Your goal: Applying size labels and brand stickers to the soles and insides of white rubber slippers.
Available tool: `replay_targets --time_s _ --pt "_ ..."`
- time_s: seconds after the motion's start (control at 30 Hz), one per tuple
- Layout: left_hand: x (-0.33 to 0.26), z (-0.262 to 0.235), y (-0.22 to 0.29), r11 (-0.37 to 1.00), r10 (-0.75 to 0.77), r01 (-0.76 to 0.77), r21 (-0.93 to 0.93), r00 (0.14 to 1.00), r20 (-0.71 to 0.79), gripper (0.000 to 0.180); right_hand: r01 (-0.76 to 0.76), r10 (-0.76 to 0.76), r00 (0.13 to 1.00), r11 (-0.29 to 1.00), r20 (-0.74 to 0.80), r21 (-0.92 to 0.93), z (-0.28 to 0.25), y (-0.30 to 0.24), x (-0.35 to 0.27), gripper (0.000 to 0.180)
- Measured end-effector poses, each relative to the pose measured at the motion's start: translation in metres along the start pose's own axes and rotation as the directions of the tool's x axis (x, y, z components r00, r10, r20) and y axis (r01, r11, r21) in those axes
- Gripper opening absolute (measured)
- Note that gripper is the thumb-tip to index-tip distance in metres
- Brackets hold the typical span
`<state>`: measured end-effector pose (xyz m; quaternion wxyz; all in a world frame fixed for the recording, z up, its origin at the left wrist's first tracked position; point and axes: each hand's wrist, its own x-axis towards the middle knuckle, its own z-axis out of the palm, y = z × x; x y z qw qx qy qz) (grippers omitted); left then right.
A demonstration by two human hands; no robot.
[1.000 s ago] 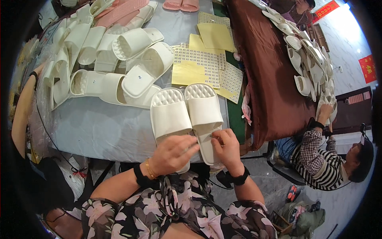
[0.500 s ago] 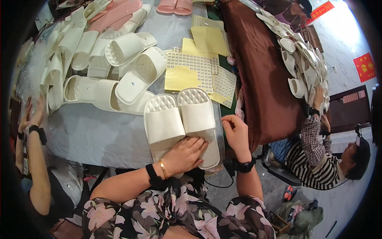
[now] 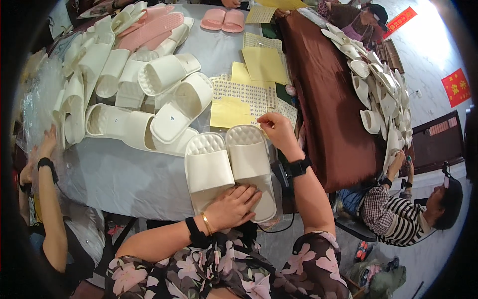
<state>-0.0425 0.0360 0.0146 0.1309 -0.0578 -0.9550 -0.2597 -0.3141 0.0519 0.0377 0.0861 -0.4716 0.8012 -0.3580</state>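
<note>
A pair of cream-white slippers (image 3: 247, 162) with quilted footbeds stands side by side at the table's near edge, toes pointing away. My left hand (image 3: 234, 203) lies over their heel ends, fingers stretched out across both. Beyond the toes lies a yellow sticker sheet (image 3: 231, 110) printed with small numbers, partly peeled bare. At its lower right corner my right hand (image 3: 280, 133) is closed, thumb and index finger pinched together; whatever is between the fingertips is too small to make out.
Loose white slippers (image 3: 181, 107) pile up at the left of the grey-covered table (image 3: 124, 174), some pink ones (image 3: 152, 31) among them. Brown cloth (image 3: 328, 109) covers the surface at right. Co-workers sit on both sides; one (image 3: 398, 214) handles white slippers.
My right hand has moved up and left from beside the slippers to the sticker sheet's corner. My left hand stays on the slippers. The whole view has shifted slightly.
</note>
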Motion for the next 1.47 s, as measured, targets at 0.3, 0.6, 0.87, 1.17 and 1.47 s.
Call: replay_targets --time_s 0.3,0.6,0.87,1.17,1.47 --pt "-0.002 0.006 -0.002 1.000 0.009 -0.008 0.022 0.999 -0.030 0.061 -0.022 0.023 0.981 1.000 0.192 -0.004 0.008 0.019 0.022 0.013" --pt "-0.001 0.004 -0.001 1.000 -0.005 0.005 0.008 1.000 -0.006 0.060 -0.116 0.117 0.970 0.993 0.216 -0.018 0.012 0.019 0.031 0.020" --pt "-0.002 0.004 0.000 1.000 0.002 -0.002 0.021 1.000 -0.004 0.059 -0.029 0.061 0.968 0.990 0.244 -0.136 0.012 0.017 0.035 0.017" --pt "-0.001 0.000 0.002 1.000 0.000 0.000 0.028 1.000 0.009 0.060 0.043 -0.007 0.969 0.989 0.246 -0.141 0.012 0.014 0.034 0.015" --pt "-0.003 0.003 0.002 1.000 -0.012 0.011 0.022 1.000 0.016 0.061 0.081 -0.036 0.962 0.985 0.271 -0.156 0.011 0.017 0.041 0.012"
